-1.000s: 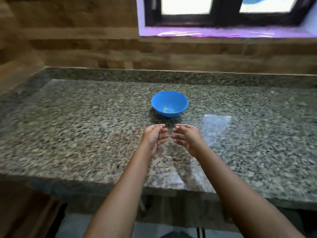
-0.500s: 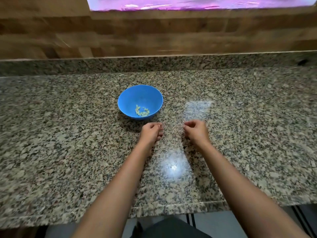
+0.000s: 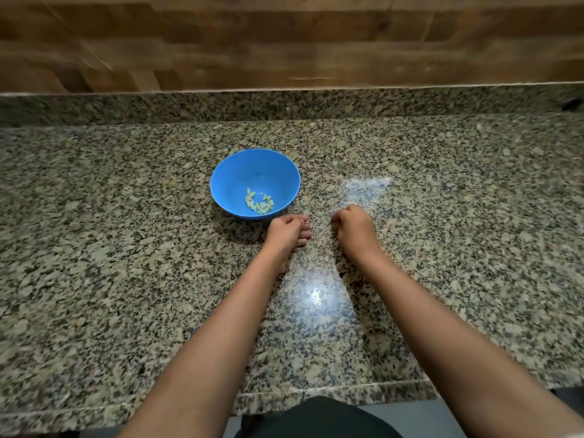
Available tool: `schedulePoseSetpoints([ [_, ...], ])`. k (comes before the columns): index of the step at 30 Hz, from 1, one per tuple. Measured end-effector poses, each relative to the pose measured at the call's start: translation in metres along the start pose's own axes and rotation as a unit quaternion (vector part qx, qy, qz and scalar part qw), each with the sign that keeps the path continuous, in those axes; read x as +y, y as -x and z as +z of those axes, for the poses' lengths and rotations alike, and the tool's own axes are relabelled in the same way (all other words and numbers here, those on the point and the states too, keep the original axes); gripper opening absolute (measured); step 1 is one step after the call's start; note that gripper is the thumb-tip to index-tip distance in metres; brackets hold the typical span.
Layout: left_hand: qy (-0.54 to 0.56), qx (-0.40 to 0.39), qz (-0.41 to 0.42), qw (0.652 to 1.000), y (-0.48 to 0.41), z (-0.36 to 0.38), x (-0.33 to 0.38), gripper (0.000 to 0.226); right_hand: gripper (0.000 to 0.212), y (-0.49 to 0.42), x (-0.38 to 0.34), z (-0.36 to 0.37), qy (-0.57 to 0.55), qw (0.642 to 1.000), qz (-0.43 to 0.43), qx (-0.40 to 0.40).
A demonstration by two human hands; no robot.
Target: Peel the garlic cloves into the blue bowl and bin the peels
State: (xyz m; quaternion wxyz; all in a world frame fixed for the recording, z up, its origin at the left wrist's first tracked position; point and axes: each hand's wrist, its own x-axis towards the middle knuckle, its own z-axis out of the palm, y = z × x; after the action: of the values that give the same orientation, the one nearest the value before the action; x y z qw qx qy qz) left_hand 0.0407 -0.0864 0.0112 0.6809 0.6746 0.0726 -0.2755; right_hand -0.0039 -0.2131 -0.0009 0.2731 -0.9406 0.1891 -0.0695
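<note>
The blue bowl stands on the granite counter, left of centre, with several pale peeled garlic cloves lying in its bottom. My left hand rests on the counter just in front of the bowl's right side, fingers curled under. My right hand lies a little to the right of it, also curled into a loose fist. There is a narrow gap of bare counter between the two hands. I cannot make out anything held in either hand, and no peels or bin show.
The speckled granite counter stretches wide to both sides, with its front edge close to my body. A granite upstand and a wooden wall close off the back. Bright light reflects off the counter between my forearms.
My view tilted down and the window left the frame. Both hands dropped onto the counter, moved slightly apart and curled their fingers. The bowl stayed put.
</note>
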Motion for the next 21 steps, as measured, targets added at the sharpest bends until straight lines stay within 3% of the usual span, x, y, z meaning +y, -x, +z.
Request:
schedulePoseSetpoints([
  [7,0.016,0.004,-0.004,1.0,0.005,-0.001,0.0,0.017,0.01,0.0,0.008,0.004,0.074,0.996,-0.051,-0.011],
  [13,0.011,0.022,0.014,1.0,0.014,-0.01,-0.006,0.018,0.017,0.006,-0.011,-0.004,-0.121,0.992,0.045,-0.014],
  [17,0.065,0.09,0.014,0.994,0.02,-0.029,-0.015,0.019,0.015,0.0,-0.048,-0.015,-0.251,0.967,0.041,-0.01],
  [21,0.145,0.153,0.003,0.978,0.026,-0.049,-0.014,0.015,0.011,-0.023,-0.094,-0.014,-0.269,0.963,0.011,-0.026],
])
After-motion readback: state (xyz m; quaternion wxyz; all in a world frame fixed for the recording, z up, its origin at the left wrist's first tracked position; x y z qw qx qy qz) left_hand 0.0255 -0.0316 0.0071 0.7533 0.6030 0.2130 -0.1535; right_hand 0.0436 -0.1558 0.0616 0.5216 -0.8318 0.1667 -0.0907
